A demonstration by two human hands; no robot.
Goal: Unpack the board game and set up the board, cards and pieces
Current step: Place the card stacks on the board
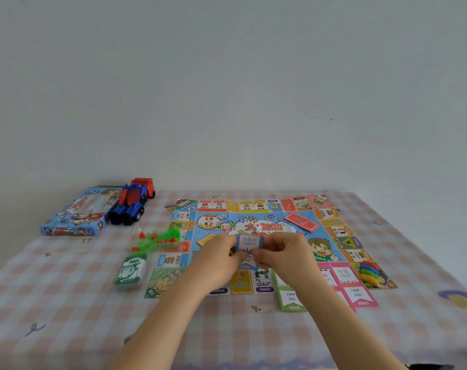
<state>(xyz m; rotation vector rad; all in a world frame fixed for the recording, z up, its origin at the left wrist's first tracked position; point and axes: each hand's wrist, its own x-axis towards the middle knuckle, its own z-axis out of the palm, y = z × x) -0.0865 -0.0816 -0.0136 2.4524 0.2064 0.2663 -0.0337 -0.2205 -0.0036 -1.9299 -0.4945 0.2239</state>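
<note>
Small stack of blue cards (249, 243), held just above the board's (319, 236) near middle, fingers of left hand (218, 253) and right hand (283, 252) clamped on its edges; white die (257, 228) and red deck (301, 222) beyond; banknote pack (130, 268) left of board.

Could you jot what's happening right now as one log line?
step: card setup | left hand: pinching small blue-bordered paper card | right hand: pinching same card | location: above colourful paper game board
</note>
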